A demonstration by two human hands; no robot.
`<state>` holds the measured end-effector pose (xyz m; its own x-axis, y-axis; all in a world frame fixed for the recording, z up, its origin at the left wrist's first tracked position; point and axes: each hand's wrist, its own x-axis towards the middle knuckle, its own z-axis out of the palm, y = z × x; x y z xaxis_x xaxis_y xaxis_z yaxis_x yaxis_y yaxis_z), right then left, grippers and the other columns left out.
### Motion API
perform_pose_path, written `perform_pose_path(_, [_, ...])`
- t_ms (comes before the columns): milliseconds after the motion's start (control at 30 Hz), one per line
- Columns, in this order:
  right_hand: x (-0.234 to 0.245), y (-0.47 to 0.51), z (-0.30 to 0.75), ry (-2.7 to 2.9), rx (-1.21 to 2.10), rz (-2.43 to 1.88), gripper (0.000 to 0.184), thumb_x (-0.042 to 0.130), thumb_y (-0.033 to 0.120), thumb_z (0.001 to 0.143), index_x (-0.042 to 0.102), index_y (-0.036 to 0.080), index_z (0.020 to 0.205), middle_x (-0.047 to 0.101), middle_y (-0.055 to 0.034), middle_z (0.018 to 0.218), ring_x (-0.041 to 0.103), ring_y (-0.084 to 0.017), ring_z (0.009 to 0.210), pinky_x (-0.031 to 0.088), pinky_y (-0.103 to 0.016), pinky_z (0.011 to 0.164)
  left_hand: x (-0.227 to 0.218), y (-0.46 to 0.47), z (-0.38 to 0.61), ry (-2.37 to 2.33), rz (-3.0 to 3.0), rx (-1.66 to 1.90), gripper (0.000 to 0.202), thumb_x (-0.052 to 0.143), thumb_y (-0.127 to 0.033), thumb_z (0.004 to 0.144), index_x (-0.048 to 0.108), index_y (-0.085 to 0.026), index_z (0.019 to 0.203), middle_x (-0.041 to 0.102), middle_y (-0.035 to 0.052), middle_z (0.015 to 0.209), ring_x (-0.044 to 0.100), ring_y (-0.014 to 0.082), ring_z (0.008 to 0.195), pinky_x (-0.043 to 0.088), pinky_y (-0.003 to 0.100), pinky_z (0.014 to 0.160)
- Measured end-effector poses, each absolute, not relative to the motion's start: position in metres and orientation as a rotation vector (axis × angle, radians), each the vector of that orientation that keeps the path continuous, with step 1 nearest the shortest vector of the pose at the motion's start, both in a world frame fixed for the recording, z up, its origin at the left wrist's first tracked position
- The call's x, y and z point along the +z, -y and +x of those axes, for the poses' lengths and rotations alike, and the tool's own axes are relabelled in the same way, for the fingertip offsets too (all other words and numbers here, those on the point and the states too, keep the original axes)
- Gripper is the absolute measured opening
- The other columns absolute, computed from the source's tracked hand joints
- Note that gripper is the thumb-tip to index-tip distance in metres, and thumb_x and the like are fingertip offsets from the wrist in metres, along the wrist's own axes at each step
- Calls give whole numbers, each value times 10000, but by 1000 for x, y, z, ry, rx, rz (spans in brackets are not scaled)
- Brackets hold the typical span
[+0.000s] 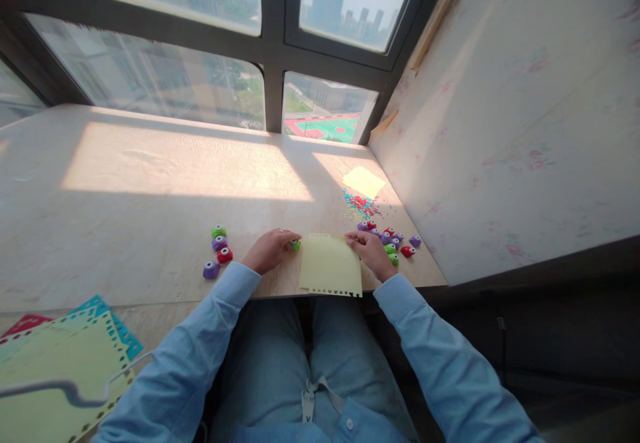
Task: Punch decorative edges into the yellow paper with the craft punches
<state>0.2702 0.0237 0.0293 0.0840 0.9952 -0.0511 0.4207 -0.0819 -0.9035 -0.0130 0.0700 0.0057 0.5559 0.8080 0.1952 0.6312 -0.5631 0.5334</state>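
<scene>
A pale yellow paper sheet (331, 264) lies at the near edge of the wooden sill, its front border punched with small shapes. My left hand (271, 249) is closed around a small green paper punch (297, 245) at the sheet's upper left corner. My right hand (371, 252) pinches the sheet's upper right corner. Both sleeves are light blue.
Several small punches (218, 251) in green, purple and red sit left of my left hand; several more (395, 239) lie by my right hand. Confetti (361, 206) and another yellow sheet (364, 181) lie farther back. Punched coloured sheets (60, 363) are stacked at lower left. A wall (500, 130) rises on the right.
</scene>
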Motion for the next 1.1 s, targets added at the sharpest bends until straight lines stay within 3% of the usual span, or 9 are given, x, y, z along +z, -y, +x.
perform_pose_path(1100, [22,-25,263,1358,1066,-1622,288,636,340,717,733,135,895,745,-70,845,641,-180,745,487,-309,708,9,-70,-15,-1166,2402,525,478,521,4,771,702,-231,1146,747,39,1065,680,190,971,532,321,875])
